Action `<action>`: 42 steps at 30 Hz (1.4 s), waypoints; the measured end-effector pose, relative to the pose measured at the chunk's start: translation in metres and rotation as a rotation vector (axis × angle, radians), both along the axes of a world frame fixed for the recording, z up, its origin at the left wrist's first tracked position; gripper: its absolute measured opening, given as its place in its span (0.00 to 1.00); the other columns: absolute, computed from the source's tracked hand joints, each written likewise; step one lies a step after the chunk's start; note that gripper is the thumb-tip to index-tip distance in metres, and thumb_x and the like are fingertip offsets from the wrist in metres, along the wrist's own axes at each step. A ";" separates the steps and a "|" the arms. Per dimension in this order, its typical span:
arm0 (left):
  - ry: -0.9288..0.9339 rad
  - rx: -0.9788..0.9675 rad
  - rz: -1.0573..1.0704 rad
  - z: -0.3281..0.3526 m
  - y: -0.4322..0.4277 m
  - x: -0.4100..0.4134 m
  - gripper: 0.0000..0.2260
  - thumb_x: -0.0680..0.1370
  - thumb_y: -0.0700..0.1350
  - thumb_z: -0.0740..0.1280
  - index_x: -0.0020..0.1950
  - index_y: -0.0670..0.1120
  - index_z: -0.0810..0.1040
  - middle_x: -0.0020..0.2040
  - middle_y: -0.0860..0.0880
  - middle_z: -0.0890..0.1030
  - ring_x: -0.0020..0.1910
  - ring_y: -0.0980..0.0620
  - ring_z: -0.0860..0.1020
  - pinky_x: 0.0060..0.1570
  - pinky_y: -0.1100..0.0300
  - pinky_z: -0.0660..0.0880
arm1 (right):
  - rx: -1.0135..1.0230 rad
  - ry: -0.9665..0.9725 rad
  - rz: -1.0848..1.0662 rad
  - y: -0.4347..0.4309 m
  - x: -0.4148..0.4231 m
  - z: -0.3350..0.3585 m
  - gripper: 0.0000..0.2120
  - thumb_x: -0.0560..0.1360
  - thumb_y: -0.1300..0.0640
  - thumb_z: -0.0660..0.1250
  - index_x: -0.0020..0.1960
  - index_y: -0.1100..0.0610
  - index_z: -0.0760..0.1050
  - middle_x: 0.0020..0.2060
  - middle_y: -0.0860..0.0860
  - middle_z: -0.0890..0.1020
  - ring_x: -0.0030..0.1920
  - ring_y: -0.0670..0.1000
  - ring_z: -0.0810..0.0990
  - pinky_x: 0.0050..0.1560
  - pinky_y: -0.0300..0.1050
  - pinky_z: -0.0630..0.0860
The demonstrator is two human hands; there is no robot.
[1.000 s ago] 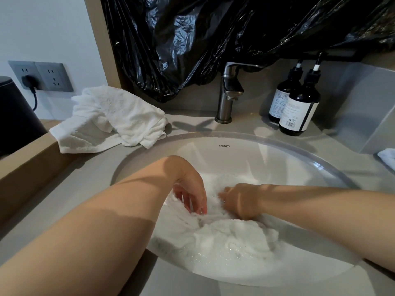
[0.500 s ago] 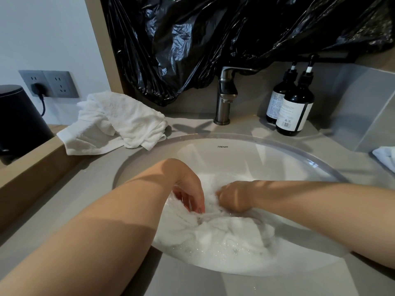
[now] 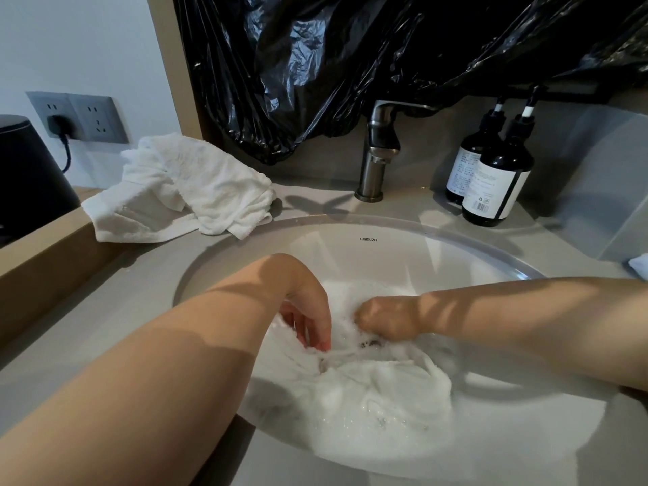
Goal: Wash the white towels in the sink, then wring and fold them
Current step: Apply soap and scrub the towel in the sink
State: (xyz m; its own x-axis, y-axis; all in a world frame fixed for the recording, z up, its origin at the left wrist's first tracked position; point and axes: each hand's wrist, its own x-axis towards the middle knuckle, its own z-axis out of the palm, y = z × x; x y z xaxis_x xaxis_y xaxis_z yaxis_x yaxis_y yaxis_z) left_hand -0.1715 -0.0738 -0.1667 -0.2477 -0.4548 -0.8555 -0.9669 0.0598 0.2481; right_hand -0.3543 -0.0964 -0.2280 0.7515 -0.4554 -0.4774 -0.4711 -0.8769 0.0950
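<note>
A wet white towel [image 3: 378, 391] lies bunched in soapy water at the bottom of the white oval sink [image 3: 350, 247]. My left hand [image 3: 308, 310] reaches down into it, fingers curled and pinching a fold of the cloth. Facing it, my right hand [image 3: 385, 319] is clenched on the towel's far part, its fingers hidden in foam. A second white towel [image 3: 189, 191] lies crumpled on the grey counter at the sink's back left.
A steel faucet [image 3: 377, 152] stands behind the sink. Two dark pump bottles [image 3: 494, 177] sit at the back right. Black plastic sheeting [image 3: 385, 57] hangs above. A black kettle [image 3: 24, 173] and wall sockets [image 3: 80, 117] are at the left; a white cloth's corner [image 3: 640, 264] shows at the right edge.
Both hands have stayed in the towel and worked it slightly, my right hand drawing a little away from my left. The view has tilted up a bit.
</note>
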 end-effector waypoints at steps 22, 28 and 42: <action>-0.082 0.011 -0.073 0.018 0.009 -0.008 0.09 0.81 0.53 0.64 0.56 0.51 0.79 0.50 0.54 0.81 0.51 0.55 0.78 0.50 0.63 0.69 | 0.366 -0.133 -0.631 0.037 -0.001 0.084 0.11 0.77 0.57 0.67 0.58 0.52 0.80 0.51 0.45 0.83 0.54 0.49 0.80 0.49 0.34 0.75; -0.409 -0.080 -0.433 0.008 0.033 -0.034 0.36 0.70 0.66 0.71 0.74 0.54 0.65 0.70 0.50 0.71 0.63 0.49 0.72 0.65 0.52 0.69 | 0.528 0.177 -0.665 0.082 -0.002 0.064 0.50 0.70 0.42 0.74 0.78 0.45 0.42 0.75 0.49 0.61 0.71 0.56 0.67 0.68 0.52 0.70; 0.800 -0.278 1.023 0.034 0.024 -0.016 0.25 0.73 0.63 0.65 0.55 0.43 0.81 0.48 0.43 0.84 0.51 0.41 0.82 0.62 0.51 0.74 | 0.571 -1.266 -1.287 0.064 -0.021 0.110 0.14 0.76 0.43 0.62 0.48 0.54 0.75 0.39 0.52 0.79 0.38 0.53 0.78 0.39 0.45 0.74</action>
State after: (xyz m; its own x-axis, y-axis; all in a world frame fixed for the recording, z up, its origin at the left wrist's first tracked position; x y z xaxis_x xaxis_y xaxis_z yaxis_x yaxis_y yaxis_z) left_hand -0.1871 -0.0497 -0.1331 -0.0794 -0.8715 -0.4839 -0.1997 -0.4617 0.8643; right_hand -0.3753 -0.0324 -0.1177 0.1108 -0.9570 -0.2680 -0.3251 0.2199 -0.9197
